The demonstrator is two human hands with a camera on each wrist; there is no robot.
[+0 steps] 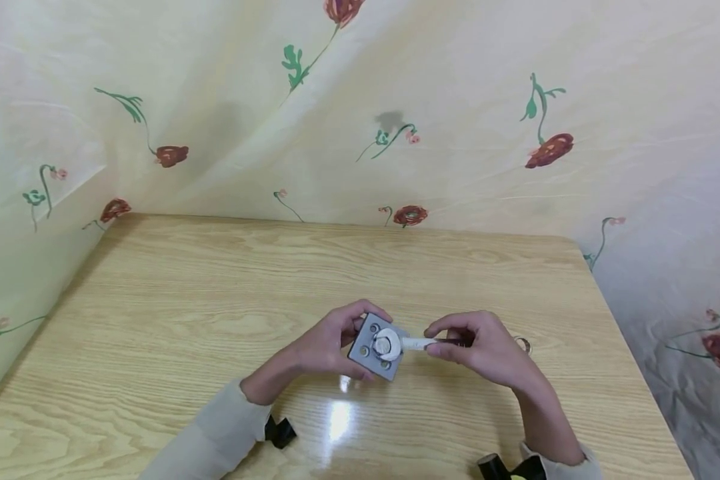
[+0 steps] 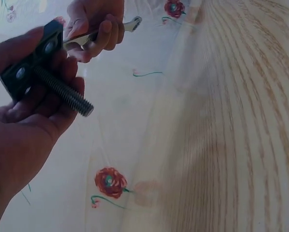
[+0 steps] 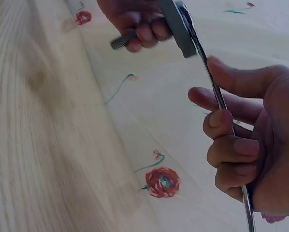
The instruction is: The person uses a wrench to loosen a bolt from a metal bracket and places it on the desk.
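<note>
My left hand (image 1: 324, 345) grips a square grey metal plate (image 1: 372, 365) by its edges, raised over the table. Several holes pierce the plate. A bolt runs through its middle, its head (image 1: 383, 345) facing up; in the left wrist view the long threaded shank (image 2: 67, 92) sticks out underneath, between the fingers. My right hand (image 1: 486, 350) holds a shiny wrench (image 1: 417, 343) by its handle, fingers curled round it. One end of the wrench lies around the bolt head, flat against the plate. Its other, forked end (image 2: 133, 24) pokes out past the right hand.
On the wooden table (image 1: 216, 287), a small metal ring (image 1: 523, 345) lies just beyond the right hand. A flower-printed cloth (image 1: 456, 100) hangs behind the table and along its sides. Black wrist mounts (image 1: 280, 432) sit at both cuffs.
</note>
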